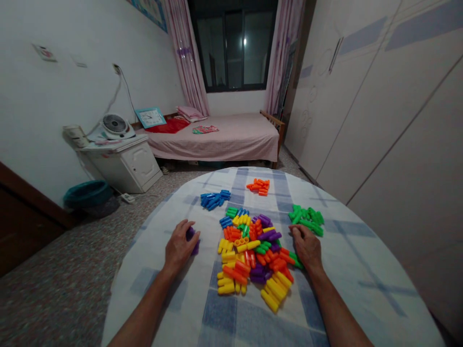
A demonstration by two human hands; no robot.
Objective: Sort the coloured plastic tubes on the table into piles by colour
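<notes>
A mixed heap of coloured plastic tube pieces (253, 253) lies in the middle of a round table (361, 289) with a blue-checked cloth. Sorted groups sit around it: blue pieces (214, 199), orange pieces (259, 186) and green pieces (307, 218). My left hand (180, 246) rests on the cloth left of the heap, fingers curled over purple pieces (191, 238). My right hand (306, 246) lies at the heap's right edge, just below the green group, fingers bent down onto the cloth; what is under them is hidden.
Beyond the table stands a bed (224, 137) with a pink cover under a dark window. A white cabinet (125, 164) with a small fan is at the left wall, a teal bin (87, 193) beside it. White wardrobe doors (379, 111) line the right side.
</notes>
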